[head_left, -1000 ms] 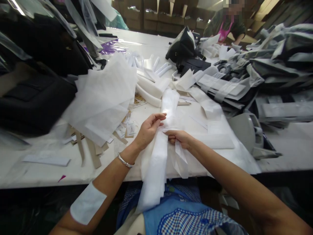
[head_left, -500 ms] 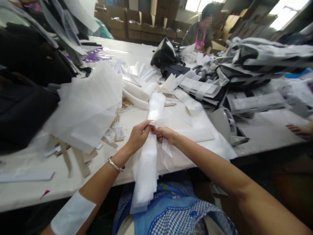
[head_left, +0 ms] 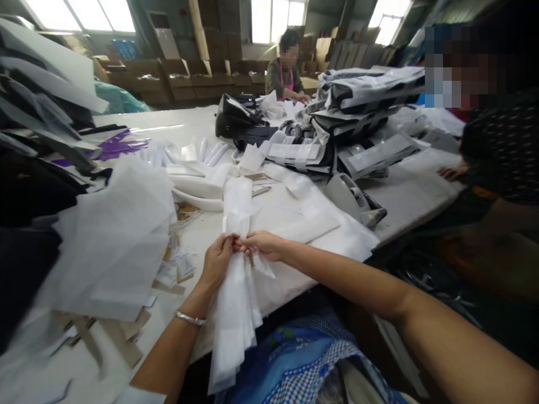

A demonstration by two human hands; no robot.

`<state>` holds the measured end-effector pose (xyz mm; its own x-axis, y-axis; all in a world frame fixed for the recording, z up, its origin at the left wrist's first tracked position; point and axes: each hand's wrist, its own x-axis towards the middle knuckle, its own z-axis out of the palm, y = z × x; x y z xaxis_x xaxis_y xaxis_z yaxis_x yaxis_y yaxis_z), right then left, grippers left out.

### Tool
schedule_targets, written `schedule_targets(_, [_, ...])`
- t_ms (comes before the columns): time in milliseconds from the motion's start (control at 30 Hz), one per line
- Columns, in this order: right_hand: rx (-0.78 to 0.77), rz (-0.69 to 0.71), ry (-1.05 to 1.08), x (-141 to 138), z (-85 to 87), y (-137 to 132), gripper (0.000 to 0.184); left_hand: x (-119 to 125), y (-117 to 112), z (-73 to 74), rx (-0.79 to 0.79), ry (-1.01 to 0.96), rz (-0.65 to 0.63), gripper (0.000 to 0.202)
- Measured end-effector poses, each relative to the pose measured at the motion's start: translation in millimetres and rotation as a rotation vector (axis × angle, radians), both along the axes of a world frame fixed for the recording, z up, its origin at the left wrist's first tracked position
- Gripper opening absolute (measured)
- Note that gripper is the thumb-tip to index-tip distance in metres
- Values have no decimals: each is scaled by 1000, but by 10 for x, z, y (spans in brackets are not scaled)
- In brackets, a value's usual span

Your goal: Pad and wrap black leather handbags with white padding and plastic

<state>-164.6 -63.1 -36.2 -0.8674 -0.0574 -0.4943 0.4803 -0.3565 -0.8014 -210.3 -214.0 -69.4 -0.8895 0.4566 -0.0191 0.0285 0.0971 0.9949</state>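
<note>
My left hand [head_left: 218, 259] and my right hand [head_left: 263, 244] meet at the middle of a long strip of thin white tissue paper [head_left: 234, 303]. Both pinch it where it gathers. The strip runs away from me across the white table [head_left: 404, 202] and hangs over the near edge onto my blue checked apron [head_left: 303, 365]. A silver bracelet [head_left: 189, 318] circles my left wrist.
A loose heap of white tissue sheets [head_left: 113, 241] lies to the left over cardboard strips. Black bags [head_left: 240, 120] and grey wrapped bundles [head_left: 370, 95] crowd the back right. A tape dispenser [head_left: 351, 196] sits right of my hands. One person sits close on the right, another at the table's far end.
My hands have come together on the strip, the left fingers closing from spread to a pinch. My view has swung to the right and up, bringing a person on the right into sight.
</note>
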Motion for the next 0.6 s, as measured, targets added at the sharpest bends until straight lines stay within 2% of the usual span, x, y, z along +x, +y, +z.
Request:
schedule_targets(67, [63, 32, 5, 82, 86, 136, 20, 1, 11, -6, 4, -9, -18, 46])
schedule_targets(133, [146, 92, 21, 151, 181, 311, 33, 4, 22, -12, 6, -12, -48, 45])
schedule_targets(200, [348, 206, 69, 192, 286, 472, 42, 8, 30, 6, 2, -1, -90, 43])
schedule_targets(267, [562, 276, 148, 195, 391, 576, 34, 11, 31, 60, -10, 26, -137, 39])
schedule_targets(300, [619, 284, 189, 183, 439, 602, 27, 12, 31, 98, -19, 42, -158, 37])
schedule_targets(333, [616, 280, 226, 165, 483, 610, 21, 13, 30, 138, -28, 57, -176, 35])
schedule_targets(400, [498, 291, 268, 118, 565, 585, 18, 17, 32, 207, -46, 79, -199, 32])
schedule_targets(500, [217, 321, 277, 56, 709, 508, 30, 32, 44, 242, -64, 79, -197, 29])
schedule_targets(600, [-43, 252, 377, 4, 863, 495, 42, 51, 69, 201, -76, 51, -149, 33])
